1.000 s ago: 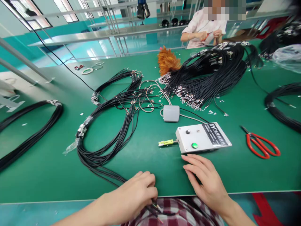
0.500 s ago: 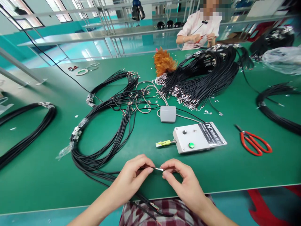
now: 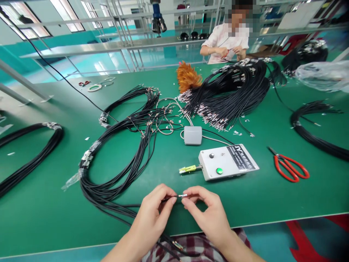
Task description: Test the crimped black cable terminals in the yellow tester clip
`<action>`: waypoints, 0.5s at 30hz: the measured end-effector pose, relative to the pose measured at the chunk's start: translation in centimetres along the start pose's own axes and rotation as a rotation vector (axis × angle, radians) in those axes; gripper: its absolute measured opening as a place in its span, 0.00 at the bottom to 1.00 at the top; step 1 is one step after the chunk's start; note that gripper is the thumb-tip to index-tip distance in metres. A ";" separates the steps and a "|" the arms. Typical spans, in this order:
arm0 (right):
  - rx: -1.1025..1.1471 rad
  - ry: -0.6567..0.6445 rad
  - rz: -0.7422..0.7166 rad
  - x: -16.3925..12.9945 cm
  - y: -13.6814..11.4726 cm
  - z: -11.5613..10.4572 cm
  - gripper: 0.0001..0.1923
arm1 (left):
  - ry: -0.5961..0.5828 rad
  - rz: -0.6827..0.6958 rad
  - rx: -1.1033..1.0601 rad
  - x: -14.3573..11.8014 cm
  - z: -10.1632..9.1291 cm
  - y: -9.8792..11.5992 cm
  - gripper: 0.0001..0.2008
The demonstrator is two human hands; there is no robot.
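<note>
- The black wire (image 3: 170,198) with a metal terminal at its tip sits between your two hands, just above the near edge of the green table (image 3: 272,203), about midway along that edge.
- Your left hand (image 3: 152,214) pinches the wire's black sheath between thumb and forefinger, just behind the terminal.
- Your right hand (image 3: 207,214) pinches the silver terminal itself with its fingertips (image 3: 188,200); the remaining fingers are curled loosely.
- From your left hand the wire runs back into the looped bundle of black wires (image 3: 114,171), which lies on the left half of the table and spills over the near edge toward your lap.
- The white tester box (image 3: 227,165) with a green button and a black knob lies just beyond your right hand; a yellow-green connector (image 3: 187,169) sticks out of its left side.
- A small grey box (image 3: 192,135) on a grey lead sits a little farther in, behind the tester.
- The red-handled scissors (image 3: 290,169) lie to the right of the tester, well apart from your hands.
- A large heap of black terminated wires (image 3: 231,98) fills the far middle of the table, with an orange feather duster (image 3: 188,76) beside it.
- More wire bundles lie by the left edge (image 3: 32,160) and the right edge (image 3: 313,127).
- Another person (image 3: 226,40) is working with both hands at the far edge.
</note>
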State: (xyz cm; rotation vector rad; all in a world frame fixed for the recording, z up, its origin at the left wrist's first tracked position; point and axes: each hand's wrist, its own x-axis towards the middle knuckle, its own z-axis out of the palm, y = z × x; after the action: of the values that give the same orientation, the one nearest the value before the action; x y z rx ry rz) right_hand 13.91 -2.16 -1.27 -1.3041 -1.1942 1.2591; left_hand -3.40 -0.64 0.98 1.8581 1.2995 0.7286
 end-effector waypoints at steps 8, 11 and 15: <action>0.370 -0.120 0.223 0.3 -0.3 0.3 0.16 | 0.114 0.092 0.031 -1.4 1.0 0.5 0.08; 0.389 -0.141 0.188 0.0 -0.3 -0.1 0.15 | 0.157 0.102 0.005 -1.6 1.4 0.7 0.08; 0.318 -0.181 0.143 -0.2 0.1 -0.1 0.14 | 0.113 0.059 -0.051 -1.6 1.4 0.6 0.10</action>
State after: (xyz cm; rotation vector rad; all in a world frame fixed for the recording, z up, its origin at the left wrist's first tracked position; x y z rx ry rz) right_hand 14.04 -2.35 -1.33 -1.0724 -0.9848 1.6263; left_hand -2.52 -2.64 0.60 1.8435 1.2885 0.9015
